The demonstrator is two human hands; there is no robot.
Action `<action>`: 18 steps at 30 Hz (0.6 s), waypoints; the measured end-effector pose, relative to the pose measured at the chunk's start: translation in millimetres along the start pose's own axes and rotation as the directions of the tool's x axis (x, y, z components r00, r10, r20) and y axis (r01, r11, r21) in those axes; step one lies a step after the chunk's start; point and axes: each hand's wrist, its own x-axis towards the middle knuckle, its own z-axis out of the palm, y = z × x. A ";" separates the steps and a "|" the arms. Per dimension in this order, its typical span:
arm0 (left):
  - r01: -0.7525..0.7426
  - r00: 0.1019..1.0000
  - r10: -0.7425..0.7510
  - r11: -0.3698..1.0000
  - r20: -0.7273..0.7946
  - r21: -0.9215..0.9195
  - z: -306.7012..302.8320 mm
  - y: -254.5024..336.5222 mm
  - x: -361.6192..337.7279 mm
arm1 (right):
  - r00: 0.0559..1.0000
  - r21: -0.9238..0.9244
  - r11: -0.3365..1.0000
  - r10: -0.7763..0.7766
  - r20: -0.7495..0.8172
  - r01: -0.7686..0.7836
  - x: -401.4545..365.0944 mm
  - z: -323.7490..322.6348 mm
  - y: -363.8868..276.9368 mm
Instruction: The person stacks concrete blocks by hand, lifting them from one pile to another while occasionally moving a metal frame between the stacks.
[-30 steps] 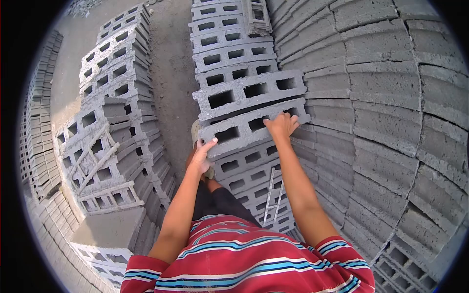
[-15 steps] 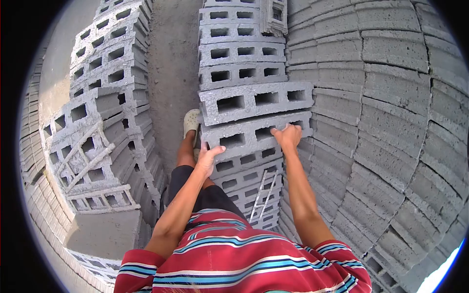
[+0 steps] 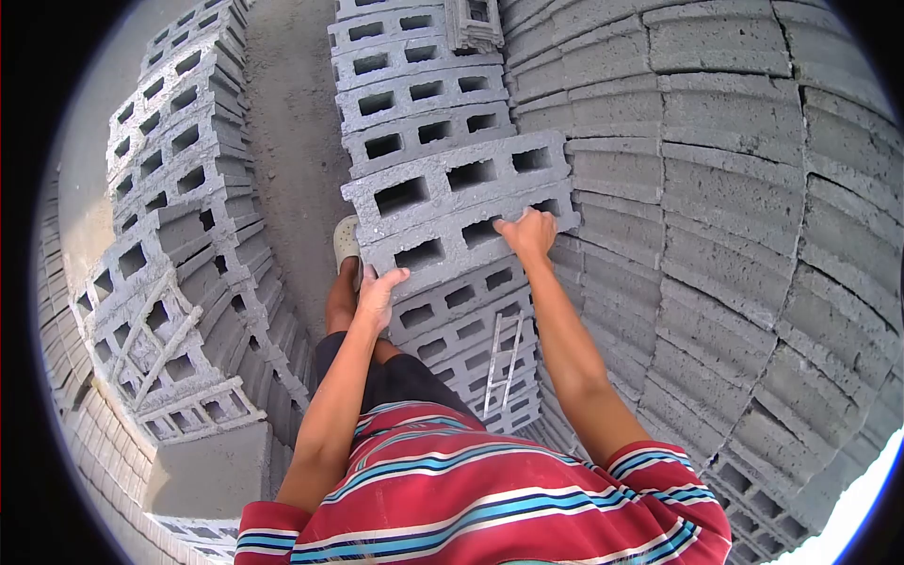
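Observation:
A grey concrete block [image 3: 451, 261] with three square holes lies across the top of the middle row. My left hand [image 3: 379, 296] grips its left end, thumb over the top near the first hole. Toward its right end, my right hand [image 3: 530, 234] is closed on the block, with the thumb at the middle hole and fingers by the right hole. Another concrete block [image 3: 438, 182] rests directly beyond, against the held one. Both stick out to the right past the blocks of the row below. The undersides and some fingertips are hidden.
A wall of stacked blocks [image 3: 725, 179] rises on the right. On the left stands another block stack [image 3: 174, 240] with cement strips on it. A ladder-shaped cement piece [image 3: 503, 363] lies on lower blocks near me. A dirt strip [image 3: 297, 141] runs between the rows.
The gap between the held block and the one beyond has closed as my hands moved the block away from me. The whole view has also shifted and turned a little.

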 end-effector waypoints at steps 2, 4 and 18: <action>0.030 0.999 -0.029 0.999 0.025 -0.017 -2.3 0.9 0.8 | 0.999 -0.015 1.000 0.024 0.024 -0.024 -5.0 -0.3 -1.2; 0.024 0.999 -0.026 0.999 0.036 0.043 2.7 5.9 -7.7 | 1.000 -0.023 1.000 0.012 -0.001 -0.012 -7.3 6.3 1.5; 0.126 0.985 -0.067 0.910 -0.160 0.395 -80.1 46.4 -64.9 | 0.978 0.113 0.984 0.151 -0.143 -0.135 -167.6 98.3 153.9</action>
